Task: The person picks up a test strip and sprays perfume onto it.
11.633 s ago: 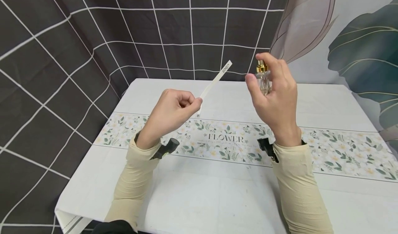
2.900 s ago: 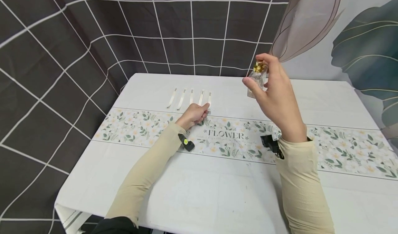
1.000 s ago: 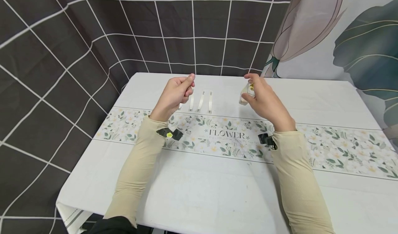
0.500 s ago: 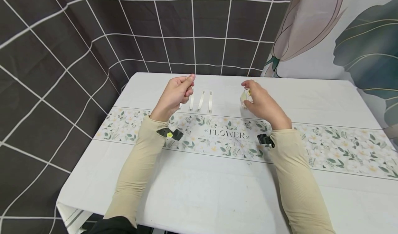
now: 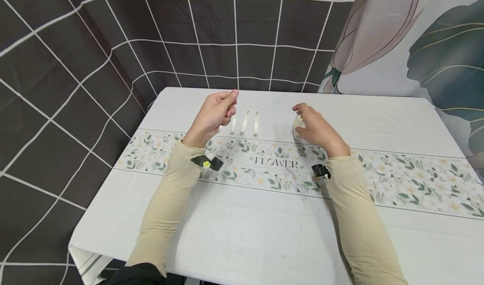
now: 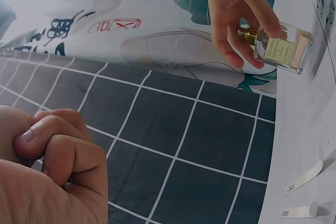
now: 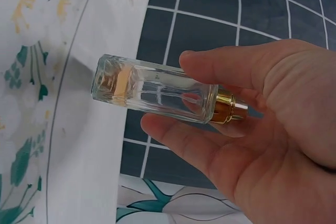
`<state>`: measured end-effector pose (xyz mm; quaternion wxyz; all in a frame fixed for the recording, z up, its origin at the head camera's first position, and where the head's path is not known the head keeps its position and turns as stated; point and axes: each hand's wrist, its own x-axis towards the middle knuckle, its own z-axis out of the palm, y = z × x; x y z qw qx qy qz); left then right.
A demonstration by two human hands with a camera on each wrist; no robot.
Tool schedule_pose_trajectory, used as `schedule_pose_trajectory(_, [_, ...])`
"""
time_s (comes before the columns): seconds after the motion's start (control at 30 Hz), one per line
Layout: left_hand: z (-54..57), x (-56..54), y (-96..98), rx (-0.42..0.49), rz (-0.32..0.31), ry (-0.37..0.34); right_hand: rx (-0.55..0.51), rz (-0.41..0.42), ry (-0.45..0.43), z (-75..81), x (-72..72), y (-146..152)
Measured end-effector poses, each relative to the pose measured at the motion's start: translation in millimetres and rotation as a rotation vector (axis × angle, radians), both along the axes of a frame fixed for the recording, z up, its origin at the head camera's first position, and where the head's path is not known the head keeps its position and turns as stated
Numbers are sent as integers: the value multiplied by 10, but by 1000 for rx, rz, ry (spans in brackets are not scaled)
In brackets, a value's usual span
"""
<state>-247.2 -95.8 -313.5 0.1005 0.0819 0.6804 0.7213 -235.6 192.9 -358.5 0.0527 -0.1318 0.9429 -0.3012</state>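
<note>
In the head view my right hand (image 5: 317, 127) holds a glass perfume bottle (image 5: 296, 129) low above the back of the table, right of the paper strips. Thumb and fingers pinch the bottle's sides, and its gold spray top (image 7: 231, 107) points back into the palm. Whether its base touches the table I cannot tell. A pale label (image 6: 280, 50) shows on one face. My left hand (image 5: 213, 116) is raised at the left, fingers curled, nothing visible in it. Behind it lie white perfume test strips (image 5: 256, 123), some partly hidden by the hand.
A white cloth (image 5: 242, 230) covers the table, with a floral runner (image 5: 412, 180) marked FLOWER across it. Dark grid fabric (image 5: 215, 32) hangs behind and at the left. A leaf-print curtain (image 5: 446, 66) hangs at the back right.
Earlier my left hand held a test strip near the raised bottle, then touched the rightmost strip in the row. It has since drawn back left and stays still. My right hand has lowered the perfume bottle.
</note>
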Motion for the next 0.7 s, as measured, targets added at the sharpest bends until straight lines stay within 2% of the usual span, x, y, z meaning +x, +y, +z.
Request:
schedule_pose_trajectory(0.57, [-4, 10, 15, -19, -10, 6, 12, -14, -72, -142, -45, -7])
schedule_pose_trajectory(0.7, [3, 11, 25, -77, -24, 22, 17, -27, -87, -144, -47, -8])
